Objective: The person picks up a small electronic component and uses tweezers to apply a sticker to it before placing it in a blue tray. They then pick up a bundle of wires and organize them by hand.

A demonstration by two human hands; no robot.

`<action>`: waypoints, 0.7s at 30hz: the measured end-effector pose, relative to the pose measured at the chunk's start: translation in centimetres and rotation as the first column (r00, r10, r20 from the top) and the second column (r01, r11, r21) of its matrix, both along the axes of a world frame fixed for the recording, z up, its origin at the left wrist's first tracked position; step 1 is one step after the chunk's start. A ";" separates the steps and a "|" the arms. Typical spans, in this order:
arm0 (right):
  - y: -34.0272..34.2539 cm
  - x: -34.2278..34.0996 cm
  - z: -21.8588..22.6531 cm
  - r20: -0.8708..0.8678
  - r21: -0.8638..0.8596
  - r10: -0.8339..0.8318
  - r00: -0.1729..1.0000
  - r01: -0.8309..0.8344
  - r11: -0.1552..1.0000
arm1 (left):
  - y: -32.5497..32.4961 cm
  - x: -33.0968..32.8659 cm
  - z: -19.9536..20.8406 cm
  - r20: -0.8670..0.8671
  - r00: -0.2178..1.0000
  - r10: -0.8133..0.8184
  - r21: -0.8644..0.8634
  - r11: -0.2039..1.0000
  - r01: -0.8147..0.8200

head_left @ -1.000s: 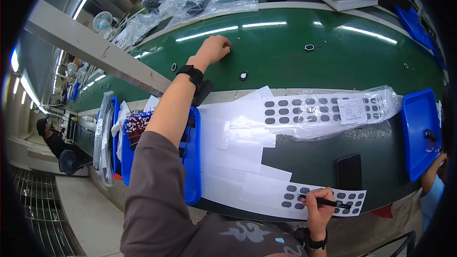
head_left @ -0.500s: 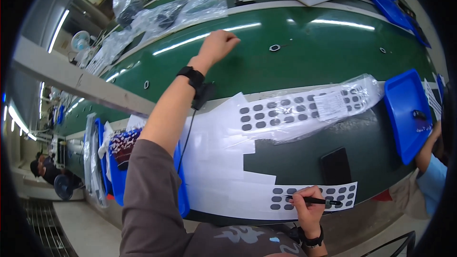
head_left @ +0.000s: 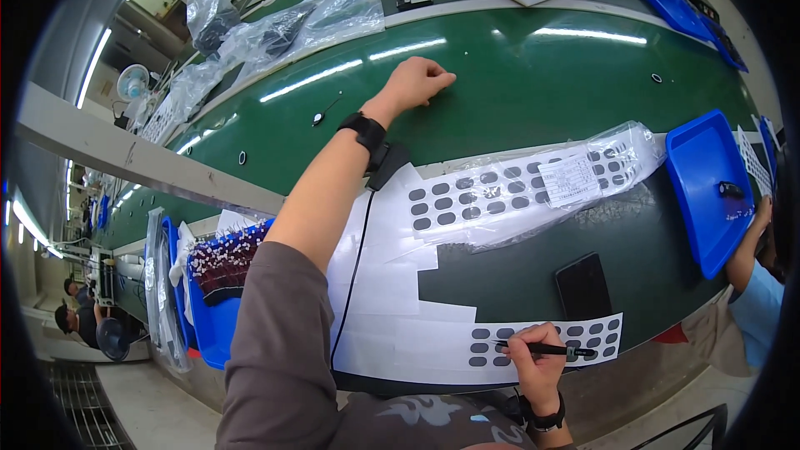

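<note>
The right hand (head_left: 533, 358), clamped on a pen (head_left: 546, 351), works the near pad sheet (head_left: 546, 340) mid-row, most pads left, while the left hand (head_left: 417, 83), curled, rests on the belt (head_left: 542, 75) beyond.

A: What differs from a second ago?
B: The left hand (head_left: 417, 82) reaches farther across the green belt (head_left: 533, 67). The small black ring (head_left: 656, 78) now lies well apart to its right.

A long green belt (head_left: 517, 108) holds small black rings, one at 1 o'clock (head_left: 657, 78). On the dark bench (head_left: 508, 279) below lie white paper sheets (head_left: 379, 300), a dotted sheet in plastic (head_left: 517, 196), a black phone (head_left: 583, 286), and a blue tray (head_left: 704, 192) at 3 o'clock.
</note>
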State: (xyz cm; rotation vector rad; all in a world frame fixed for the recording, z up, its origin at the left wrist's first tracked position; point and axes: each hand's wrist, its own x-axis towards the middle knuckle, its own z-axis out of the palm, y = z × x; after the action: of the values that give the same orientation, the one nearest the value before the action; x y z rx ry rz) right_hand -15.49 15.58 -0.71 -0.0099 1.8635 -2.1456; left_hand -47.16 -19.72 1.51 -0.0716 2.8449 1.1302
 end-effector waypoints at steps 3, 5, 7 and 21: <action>0.2 0.1 -0.2 -0.020 0.014 0.003 1.000 -0.002 1.000 | -0.8 0.8 1.2 0.152 0.987 0.057 0.339 0.935 -0.107; 0.3 0.1 -0.3 -0.024 0.002 -0.003 1.000 0.003 1.000 | -1.2 1.5 2.1 0.238 0.969 0.064 0.542 0.819 -0.187; 0.2 0.1 -0.3 -0.039 0.010 0.025 0.999 -0.025 1.000 | -2.0 2.2 2.5 0.241 0.968 0.069 0.539 0.820 -0.192; -0.2 -0.1 -0.1 -0.056 0.027 -0.030 0.998 0.031 0.999 | -7.7 29.5 17.3 0.607 0.774 -0.179 -0.290 0.857 0.425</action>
State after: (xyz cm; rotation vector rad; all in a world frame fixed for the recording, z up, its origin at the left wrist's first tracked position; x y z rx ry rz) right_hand -15.54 15.35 -0.81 -0.0358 1.9366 -2.1606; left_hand -17.66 -27.37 18.84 0.0384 2.3723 0.3338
